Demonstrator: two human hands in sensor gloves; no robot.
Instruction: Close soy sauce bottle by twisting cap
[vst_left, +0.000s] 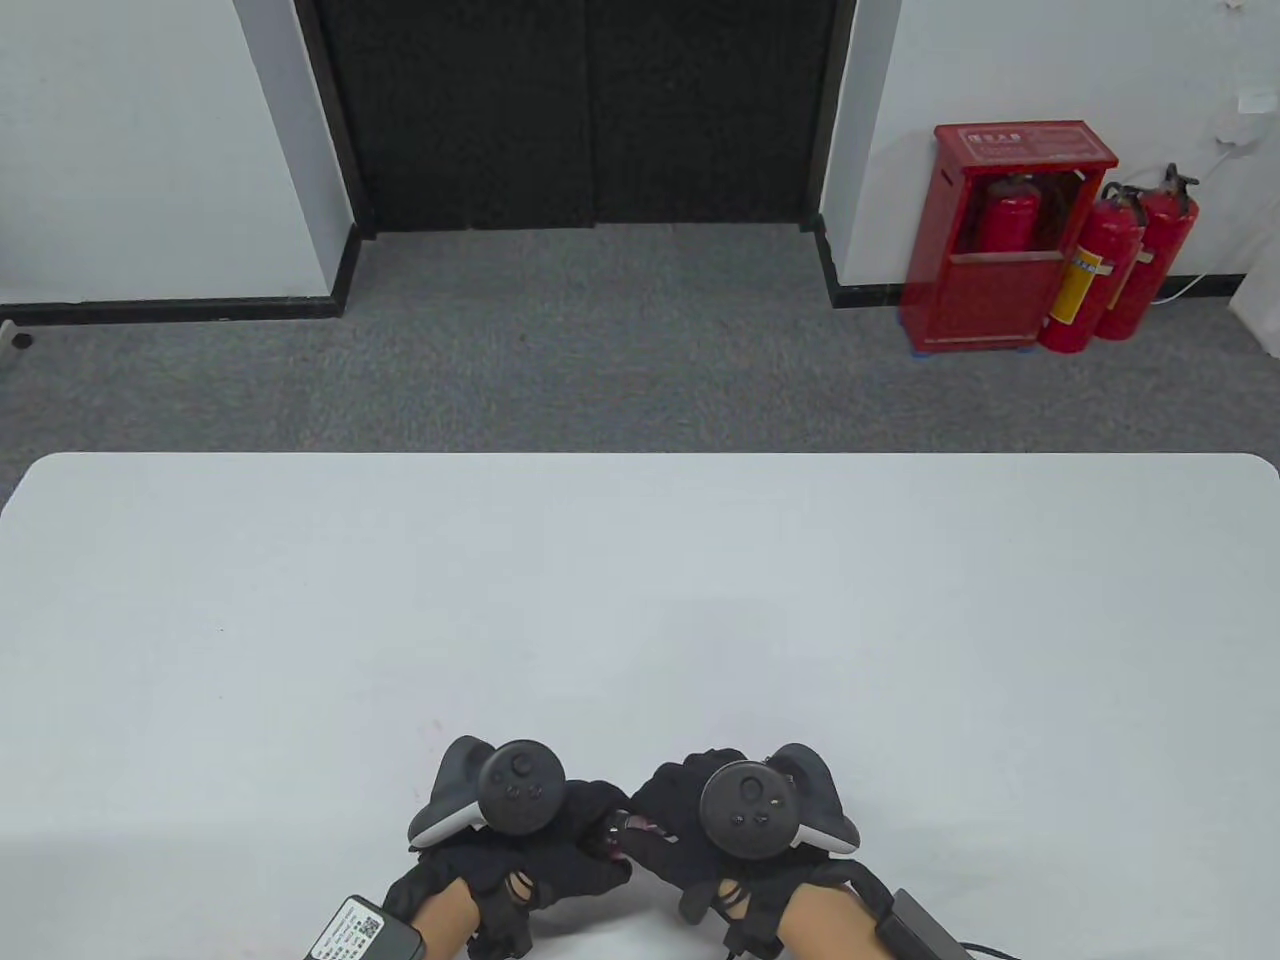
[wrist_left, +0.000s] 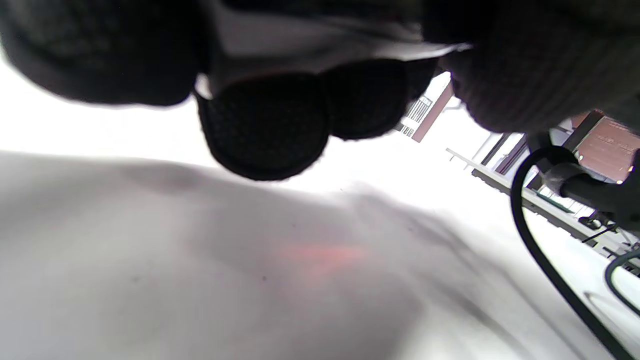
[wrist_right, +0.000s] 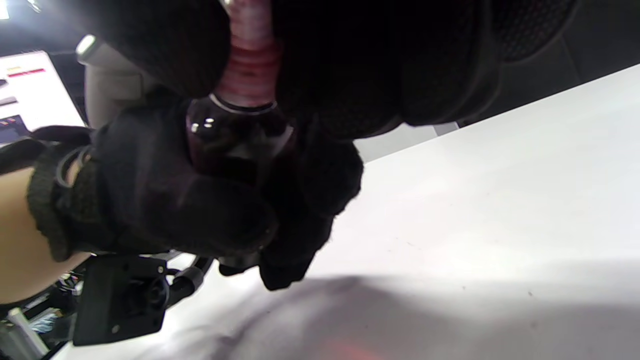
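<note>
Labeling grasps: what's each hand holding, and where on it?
Left hand grips the soy sauce bottle around its dark body, below the shoulder. Right hand is closed over the neck and cap end; the cap itself is hidden by the glove.

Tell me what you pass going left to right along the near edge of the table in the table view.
left hand → soy sauce bottle, gripped between both hands → right hand, all above the white table.
</note>
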